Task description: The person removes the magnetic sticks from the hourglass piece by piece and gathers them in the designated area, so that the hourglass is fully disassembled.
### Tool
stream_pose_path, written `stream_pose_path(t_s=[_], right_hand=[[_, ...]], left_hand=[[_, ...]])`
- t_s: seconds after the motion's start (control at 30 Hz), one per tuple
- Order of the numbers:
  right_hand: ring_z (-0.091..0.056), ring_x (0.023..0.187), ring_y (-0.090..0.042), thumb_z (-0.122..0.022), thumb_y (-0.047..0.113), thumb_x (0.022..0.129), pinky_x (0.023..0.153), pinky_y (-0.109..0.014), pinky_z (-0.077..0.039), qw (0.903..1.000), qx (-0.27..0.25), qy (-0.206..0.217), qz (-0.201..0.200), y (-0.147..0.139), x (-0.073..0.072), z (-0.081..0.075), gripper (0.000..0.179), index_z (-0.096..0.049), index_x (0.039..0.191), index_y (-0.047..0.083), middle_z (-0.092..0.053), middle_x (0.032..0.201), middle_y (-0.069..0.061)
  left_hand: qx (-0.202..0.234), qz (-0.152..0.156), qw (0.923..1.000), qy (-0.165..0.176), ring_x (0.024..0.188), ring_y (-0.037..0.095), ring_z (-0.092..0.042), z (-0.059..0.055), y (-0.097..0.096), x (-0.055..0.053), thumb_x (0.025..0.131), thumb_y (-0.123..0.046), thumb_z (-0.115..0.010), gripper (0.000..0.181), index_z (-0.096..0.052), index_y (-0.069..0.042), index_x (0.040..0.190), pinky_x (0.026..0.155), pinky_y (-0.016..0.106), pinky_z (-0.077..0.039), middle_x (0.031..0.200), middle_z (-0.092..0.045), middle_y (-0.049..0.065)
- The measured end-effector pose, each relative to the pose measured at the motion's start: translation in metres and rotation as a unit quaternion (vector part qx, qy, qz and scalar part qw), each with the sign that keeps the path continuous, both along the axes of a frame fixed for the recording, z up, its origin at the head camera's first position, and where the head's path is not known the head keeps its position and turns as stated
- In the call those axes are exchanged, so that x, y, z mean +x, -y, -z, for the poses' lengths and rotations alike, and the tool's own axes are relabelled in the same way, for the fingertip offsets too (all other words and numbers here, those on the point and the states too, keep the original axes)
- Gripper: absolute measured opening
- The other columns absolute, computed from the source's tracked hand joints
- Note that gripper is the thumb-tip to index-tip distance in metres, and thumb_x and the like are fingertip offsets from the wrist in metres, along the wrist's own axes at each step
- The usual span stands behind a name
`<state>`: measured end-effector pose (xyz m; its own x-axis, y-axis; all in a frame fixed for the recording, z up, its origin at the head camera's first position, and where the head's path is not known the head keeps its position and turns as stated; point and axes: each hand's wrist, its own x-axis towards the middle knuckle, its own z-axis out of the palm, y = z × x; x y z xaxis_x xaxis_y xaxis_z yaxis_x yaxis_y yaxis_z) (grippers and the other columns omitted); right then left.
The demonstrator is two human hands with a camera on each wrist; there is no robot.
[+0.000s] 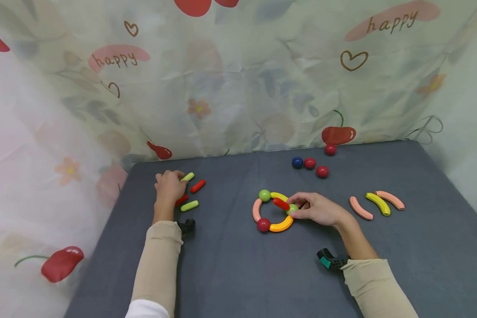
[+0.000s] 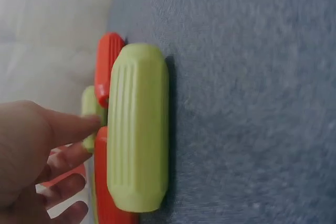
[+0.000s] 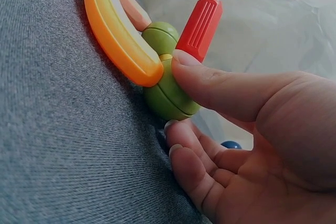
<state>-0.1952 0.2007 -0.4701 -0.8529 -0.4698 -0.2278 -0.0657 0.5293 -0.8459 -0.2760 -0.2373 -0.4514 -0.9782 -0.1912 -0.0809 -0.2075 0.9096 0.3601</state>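
In the head view my right hand (image 1: 318, 209) pinches a green ball (image 3: 170, 95) between thumb and fingers. A red stick (image 3: 202, 27) stands up from that ball. The ball belongs to a ring on the table, with an orange curved piece (image 1: 282, 225), a dark red ball (image 1: 264, 225), a pink curved piece (image 1: 256, 210), another green ball (image 1: 264, 195) and a yellow curved piece (image 1: 277, 195). At the left, my left hand (image 1: 170, 185) has thumb and fingertips at a light green stick (image 1: 188, 176). Beside it lie red sticks (image 1: 198, 186) and another light green stick (image 2: 137, 129).
Toward the back edge sit a blue ball (image 1: 297, 163) and several red balls (image 1: 322, 172). Pink curved pieces (image 1: 361, 208) and a yellow curved piece (image 1: 378, 204) lie on the right. A printed curtain (image 1: 238, 88) hangs behind the grey table (image 1: 230, 274).
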Motion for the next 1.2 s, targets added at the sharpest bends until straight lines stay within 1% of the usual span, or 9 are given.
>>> stream_pose_path(t_s=[0.13, 0.2, 0.3, 0.37, 0.53, 0.73, 1.0, 1.1, 1.2], right_hand=[[-0.056, 0.093, -0.021, -0.072, 0.030, 0.096, 0.081, -0.030, -0.049, 1.0000, 0.000, 0.000, -0.003, 0.000, 0.000, 0.000, 0.041, -0.065, 0.130, 0.010, -0.061, 0.110, -0.010], [-0.056, 0.094, -0.021, -0.072, 0.030, 0.096, 0.082, -0.031, -0.049, 1.0000, 0.002, -0.004, -0.005, -0.001, 0.000, 0.000, 0.040, -0.064, 0.130, 0.010, -0.061, 0.110, -0.010], [-0.057, 0.095, -0.021, -0.072, 0.030, 0.096, 0.082, -0.030, -0.049, 0.9999, 0.004, -0.009, -0.006, -0.002, 0.000, -0.003, 0.040, -0.064, 0.131, 0.010, -0.062, 0.110, -0.010], [-0.057, 0.094, -0.021, -0.072, 0.029, 0.096, 0.081, -0.029, -0.050, 0.9999, 0.004, -0.011, -0.006, -0.003, 0.000, -0.003, 0.040, -0.064, 0.130, 0.010, -0.062, 0.110, -0.011], [-0.057, 0.092, -0.021, -0.072, 0.029, 0.096, 0.081, -0.030, -0.049, 0.9999, 0.004, -0.010, -0.006, -0.003, -0.002, -0.001, 0.041, -0.064, 0.130, 0.009, -0.062, 0.108, -0.011], [-0.058, 0.087, -0.021, -0.075, 0.025, 0.094, 0.079, -0.029, -0.050, 1.0000, -0.006, -0.005, -0.004, -0.003, -0.003, 0.002, 0.042, -0.064, 0.129, 0.006, -0.064, 0.104, -0.011], [-0.057, 0.086, -0.021, -0.075, 0.024, 0.093, 0.077, -0.027, -0.049, 0.9999, -0.009, -0.010, -0.010, -0.001, -0.002, 0.004, 0.042, -0.064, 0.129, 0.006, -0.063, 0.103, -0.011], [-0.057, 0.086, -0.021, -0.075, 0.024, 0.093, 0.076, -0.027, -0.049, 0.9998, -0.009, -0.008, -0.014, 0.000, -0.002, 0.003, 0.041, -0.065, 0.128, 0.007, -0.063, 0.103, -0.010], [-0.058, 0.086, -0.021, -0.075, 0.024, 0.094, 0.076, -0.027, -0.049, 0.9998, -0.006, -0.010, -0.018, -0.001, -0.002, 0.002, 0.040, -0.065, 0.128, 0.007, -0.063, 0.103, -0.010]], left_hand=[[0.013, -0.007, 0.9990, -0.043, 0.130, 0.045, -0.037, -0.009, -0.004, 0.007, 0.103, -0.025, -0.060, 0.038, -0.061, -0.009, 0.138, 0.105, 0.062, -0.036, 0.137, -0.055, 0.020], [0.025, 0.010, 0.9963, -0.082, 0.127, 0.043, -0.041, -0.019, -0.017, 0.017, 0.103, -0.024, -0.060, 0.037, -0.062, -0.010, 0.137, 0.104, 0.059, -0.039, 0.135, -0.058, 0.018], [0.057, 0.072, 0.9866, -0.135, 0.122, 0.039, -0.048, -0.032, -0.049, 0.035, 0.102, -0.022, -0.062, 0.033, -0.064, -0.010, 0.133, 0.102, 0.054, -0.042, 0.128, -0.063, 0.015], [0.081, 0.125, 0.9775, -0.150, 0.114, 0.034, -0.052, -0.036, -0.077, 0.051, 0.102, -0.022, -0.064, 0.031, -0.066, -0.011, 0.130, 0.097, 0.049, -0.045, 0.123, -0.066, 0.011], [0.131, 0.220, 0.9602, -0.112, 0.100, 0.019, -0.053, -0.024, -0.147, 0.087, 0.100, -0.032, -0.067, 0.033, -0.068, -0.018, 0.129, 0.086, 0.036, -0.048, 0.116, -0.068, 0.000], [0.148, 0.254, 0.9536, -0.065, 0.097, 0.013, -0.049, -0.005, -0.200, 0.104, 0.098, -0.043, -0.067, 0.038, -0.068, -0.021, 0.129, 0.081, 0.028, -0.047, 0.120, -0.068, -0.005], [0.159, 0.271, 0.9472, -0.063, 0.086, 0.013, -0.048, 0.003, -0.210, 0.102, 0.100, -0.034, -0.066, 0.025, -0.072, -0.021, 0.120, 0.072, 0.024, -0.042, 0.109, -0.069, -0.006], [0.206, 0.272, 0.9393, -0.040, 0.085, 0.012, -0.051, 0.001, -0.202, 0.100, 0.101, -0.034, -0.064, 0.024, -0.071, -0.021, 0.120, 0.071, 0.023, -0.044, 0.103, -0.069, -0.006], [0.273, 0.249, 0.9290, -0.022, 0.079, 0.016, -0.058, -0.002, -0.186, 0.097, 0.101, -0.038, -0.063, 0.027, -0.070, -0.022, 0.122, 0.070, 0.026, -0.048, 0.096, -0.071, -0.002]])
